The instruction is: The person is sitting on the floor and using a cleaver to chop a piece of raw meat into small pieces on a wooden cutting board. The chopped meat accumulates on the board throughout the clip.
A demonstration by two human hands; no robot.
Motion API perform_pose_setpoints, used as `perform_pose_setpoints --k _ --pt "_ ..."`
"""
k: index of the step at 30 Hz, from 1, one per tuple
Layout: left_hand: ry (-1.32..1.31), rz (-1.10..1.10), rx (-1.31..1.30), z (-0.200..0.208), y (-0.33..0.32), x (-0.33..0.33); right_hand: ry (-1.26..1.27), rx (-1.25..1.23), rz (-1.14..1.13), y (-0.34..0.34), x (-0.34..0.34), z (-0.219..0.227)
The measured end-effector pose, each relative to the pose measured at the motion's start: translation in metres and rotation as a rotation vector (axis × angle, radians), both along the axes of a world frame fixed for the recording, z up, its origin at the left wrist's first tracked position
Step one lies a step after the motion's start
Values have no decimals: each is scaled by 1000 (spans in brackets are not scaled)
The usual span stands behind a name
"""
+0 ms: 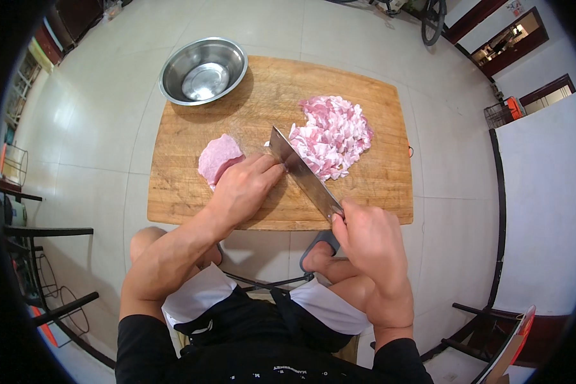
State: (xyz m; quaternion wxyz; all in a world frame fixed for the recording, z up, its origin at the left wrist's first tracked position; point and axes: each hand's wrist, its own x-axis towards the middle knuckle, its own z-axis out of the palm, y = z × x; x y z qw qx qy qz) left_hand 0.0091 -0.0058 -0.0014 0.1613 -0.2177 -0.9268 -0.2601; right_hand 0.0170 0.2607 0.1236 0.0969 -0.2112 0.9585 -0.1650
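My right hand is wrapped round the handle of a broad-bladed cleaver, which slants up and left over a wooden cutting board. Right beside the blade, the curled fingers of my left hand press down on the board; what lies under them is hidden. A smooth pink piece of raw meat lies just left of that hand, which covers its lower edge. Beyond the blade, on the right, spreads a heap of sliced pink and white meat.
A steel bowl with nothing in it stands at the board's far left corner. My knees and a slippered foot are close to the near edge. Dark-framed furniture stands at the left, a white-topped table at the right.
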Motion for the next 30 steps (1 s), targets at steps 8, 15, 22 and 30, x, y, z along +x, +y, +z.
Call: perform_pose_setpoints --k 8,15,22,30 --pt "-70 -49 80 1 0 -6 -107 83 43 -14 -12 0" --pt "-78 -112 79 2 -4 -6 -22 53 82 -51 -36 -14" --pt "23 -157 47 0 8 -3 -2 -110 78 -41 -82 -59" --pt "-19 -75 -10 4 9 4 -694 -497 -323 15 -114 -48"
